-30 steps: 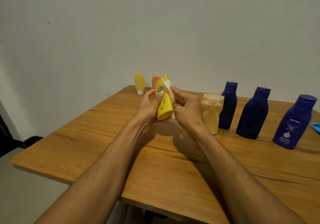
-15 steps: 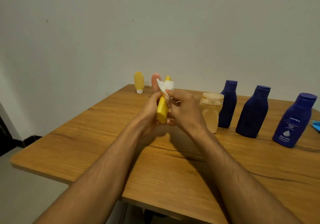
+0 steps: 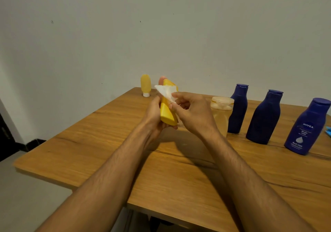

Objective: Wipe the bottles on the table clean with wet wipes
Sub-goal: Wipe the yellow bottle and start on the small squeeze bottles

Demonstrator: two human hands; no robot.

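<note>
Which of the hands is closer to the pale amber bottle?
Right. The right hand, pinching the wipe, is just beside the pale amber bottle; the left hand grips the yellow bottle, farther off.

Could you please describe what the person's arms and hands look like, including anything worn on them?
Both arms are bare: the left arm and right arm show no sleeves up to the frame's edge, with fine hair along them. The left hand and right hand wear no gloves. No watch, bracelet or ring is visible on the parts that show.
</note>
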